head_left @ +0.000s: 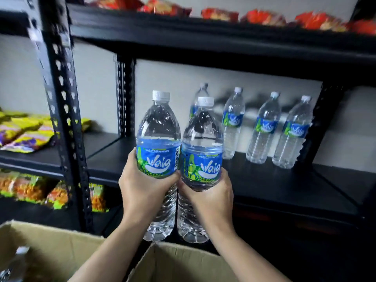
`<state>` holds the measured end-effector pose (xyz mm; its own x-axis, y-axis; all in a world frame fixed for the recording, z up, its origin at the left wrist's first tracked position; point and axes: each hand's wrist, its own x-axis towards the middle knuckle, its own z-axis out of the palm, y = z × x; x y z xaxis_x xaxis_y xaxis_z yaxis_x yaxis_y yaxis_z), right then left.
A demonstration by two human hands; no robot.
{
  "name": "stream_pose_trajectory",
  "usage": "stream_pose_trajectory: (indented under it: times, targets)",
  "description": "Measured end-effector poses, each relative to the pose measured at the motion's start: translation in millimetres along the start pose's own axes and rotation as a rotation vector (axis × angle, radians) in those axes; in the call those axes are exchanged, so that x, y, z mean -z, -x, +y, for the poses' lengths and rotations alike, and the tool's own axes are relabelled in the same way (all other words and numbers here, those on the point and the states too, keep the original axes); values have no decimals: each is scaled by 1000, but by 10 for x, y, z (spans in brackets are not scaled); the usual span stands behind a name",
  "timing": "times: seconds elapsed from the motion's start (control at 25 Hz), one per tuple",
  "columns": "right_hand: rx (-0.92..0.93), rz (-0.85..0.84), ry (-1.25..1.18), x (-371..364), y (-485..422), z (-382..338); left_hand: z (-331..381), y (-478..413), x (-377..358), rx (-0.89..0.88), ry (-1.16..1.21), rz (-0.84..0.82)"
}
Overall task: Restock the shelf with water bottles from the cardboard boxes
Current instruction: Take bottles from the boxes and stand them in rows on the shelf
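My left hand (142,187) grips a clear water bottle (158,135) with a blue label and white cap, held upright in front of the black shelf (284,190). My right hand (211,197) holds a second identical bottle (201,143) right beside it, the two bottles touching. Both hang in the air above two open cardboard boxes, one at the lower left (50,247) and one at the bottom centre (175,261). Several more bottles (264,129) stand in a row at the back of the shelf, one partly hidden behind the held bottles.
A perforated black upright post (65,119) stands left of the hands. Yellow snack packets (22,131) lie on the left shelf, orange ones (30,188) below. Red packets (219,14) line the top shelf. Another bottle cap (20,251) shows inside the left box.
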<state>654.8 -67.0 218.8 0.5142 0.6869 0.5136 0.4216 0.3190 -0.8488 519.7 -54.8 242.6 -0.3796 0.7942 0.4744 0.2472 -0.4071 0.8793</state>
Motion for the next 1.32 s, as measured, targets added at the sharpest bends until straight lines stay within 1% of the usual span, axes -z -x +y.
stream_pose_trajectory:
  times: [0.12, 0.36, 0.68, 0.8, 0.88, 0.96, 1.04, 1.16, 1.32]
  targets:
    - [0, 13, -13, -256, -286, -117, 69, -368, -66, -26, -10, 22]
    - [19, -6, 16, -748, -811, -236, -18, -1083, -225, -67, -47, 55]
    - [-16, -27, 33, -1472, -1378, -40, -282, -1810, -454, -68, -62, 60]
    - [-59, -108, 63, -1702, -1580, 61, -393, -2041, -529, -81, -69, 53]
    - [-108, -158, -9, -1873, -1713, 98, -451, -2177, -552, -94, -69, 50]
    - [-84, -76, -74, -2038, -1878, 130, -488, -2280, -561, -105, -65, 48]
    - [-42, 13, -30, -2206, -2018, 183, -536, -2360, -550, -108, -72, 51]
    - [-11, 33, 41, -2435, -2164, 410, -602, -2446, -520, -108, -56, 66]
    - [-14, 24, 41, -2664, -2297, 589, -690, -2507, -469, -120, -46, 84]
